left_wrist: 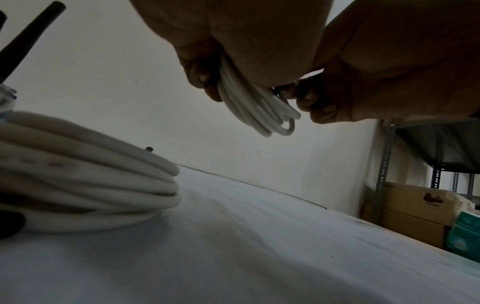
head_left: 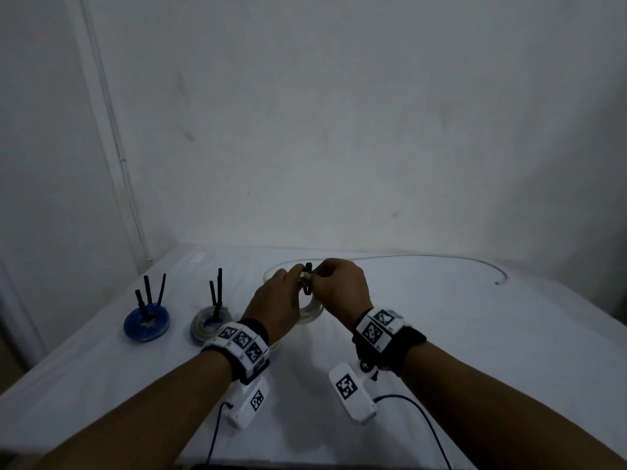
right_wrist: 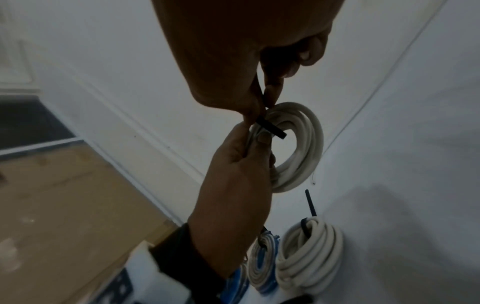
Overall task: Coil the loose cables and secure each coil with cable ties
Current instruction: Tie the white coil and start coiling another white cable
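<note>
Two tied coils [head_left: 147, 323] lie left of the left hand [head_left: 276, 301]; both hands clamp one white coil [right_wrist: 298, 148], right hand [head_left: 342, 288] pinching its black tie [right_wrist: 271, 130].

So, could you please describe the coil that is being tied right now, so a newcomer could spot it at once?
On the white table, look between the two raised hands. The white coil hangs there off the surface, the left hand gripping its bundled strands. Unlike the blue coil and the grey coil lying flat, it is held up.

White coil [right_wrist: 298, 144] held upright, black tie [right_wrist: 271, 130] across.
</note>
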